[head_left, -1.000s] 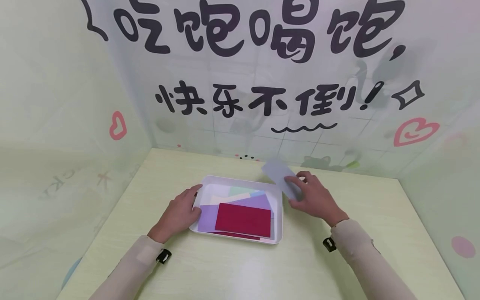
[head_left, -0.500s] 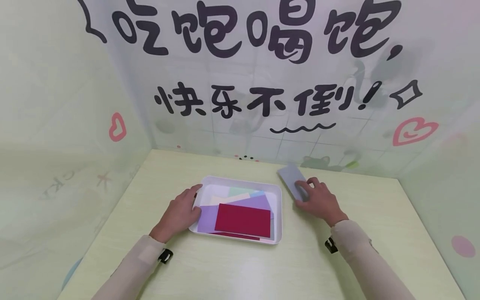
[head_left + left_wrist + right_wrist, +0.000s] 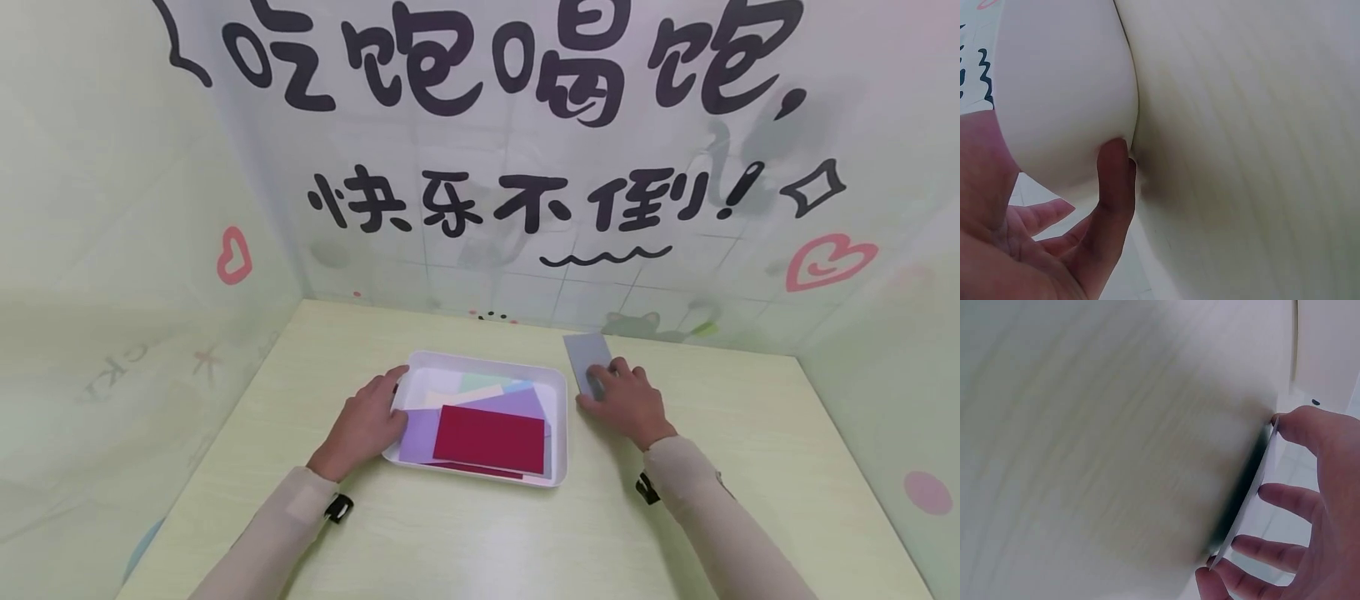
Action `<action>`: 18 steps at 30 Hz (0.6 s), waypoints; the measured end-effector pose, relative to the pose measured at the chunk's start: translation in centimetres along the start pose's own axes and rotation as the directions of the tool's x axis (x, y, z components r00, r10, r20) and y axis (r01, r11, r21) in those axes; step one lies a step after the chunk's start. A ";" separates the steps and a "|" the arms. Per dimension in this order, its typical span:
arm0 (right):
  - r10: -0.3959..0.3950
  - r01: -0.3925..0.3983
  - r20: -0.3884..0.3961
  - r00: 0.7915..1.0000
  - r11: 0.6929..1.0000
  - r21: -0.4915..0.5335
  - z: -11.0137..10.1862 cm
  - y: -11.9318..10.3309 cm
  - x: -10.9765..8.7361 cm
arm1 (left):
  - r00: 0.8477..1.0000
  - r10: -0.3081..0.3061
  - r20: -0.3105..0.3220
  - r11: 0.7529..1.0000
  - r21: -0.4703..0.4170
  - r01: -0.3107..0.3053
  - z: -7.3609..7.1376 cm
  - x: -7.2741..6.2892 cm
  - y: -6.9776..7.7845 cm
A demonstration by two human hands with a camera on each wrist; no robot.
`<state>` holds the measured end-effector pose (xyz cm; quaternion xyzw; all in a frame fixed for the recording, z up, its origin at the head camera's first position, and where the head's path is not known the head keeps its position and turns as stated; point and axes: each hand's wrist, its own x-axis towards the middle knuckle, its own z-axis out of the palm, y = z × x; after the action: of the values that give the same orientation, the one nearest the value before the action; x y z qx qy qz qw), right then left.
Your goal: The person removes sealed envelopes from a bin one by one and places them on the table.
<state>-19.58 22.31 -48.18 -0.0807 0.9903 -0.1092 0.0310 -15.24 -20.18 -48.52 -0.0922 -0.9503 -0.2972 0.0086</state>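
Observation:
My left hand (image 3: 360,432) grips the left end of a white rectangular tray (image 3: 433,377). In the left wrist view, one finger presses low against the wall of the tray (image 3: 1066,87). A dark red paper card (image 3: 491,439) lies uppermost in the tray, over purple cards (image 3: 417,437) and others in pale green, cream and blue. To the tray's right, my right hand (image 3: 624,402) holds a flat grey paper card (image 3: 587,357) close over the table. The right wrist view shows this thin card (image 3: 1246,509) nearly edge-on, spanned between thumb and fingers.
The pale wood-grain table (image 3: 487,542) extends around the tray. A printed sheet (image 3: 495,283) with large black characters stands along the back edge, and similar whitish sheets (image 3: 885,375) close off both sides. Each wrist carries a small black device (image 3: 339,508).
The right hand has brought the grey card rightward and down, beside the tray, and turned it a little more upright in the head view. The left hand stays on the tray.

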 end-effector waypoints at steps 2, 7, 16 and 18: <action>0.009 -0.009 0.001 1.000 1.000 -0.005 0.1 -0.1 0.2 | 1.000 -0.001 -0.005 1.000 0.004 0.001 0.1 0.1 0.0; 0.025 -0.025 0.010 1.000 0.999 -0.020 0.3 -0.2 0.6 | 1.000 -0.010 -0.003 1.000 -0.001 0.010 0.1 0.0 0.1; -0.003 0.002 -0.023 1.000 0.999 -0.035 -0.3 -0.6 0.6 | 1.000 -0.027 0.012 1.000 0.009 0.027 0.1 0.1 0.3; -0.028 0.026 -0.072 0.997 0.999 -0.033 -0.5 -1.0 0.6 | 1.000 -0.025 0.012 1.000 0.011 0.025 0.1 0.1 0.2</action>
<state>-20.01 21.32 -47.48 -0.0905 0.9912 -0.0965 -0.0078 -15.31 -19.89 -48.50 -0.0821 -0.9531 -0.2914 -0.0005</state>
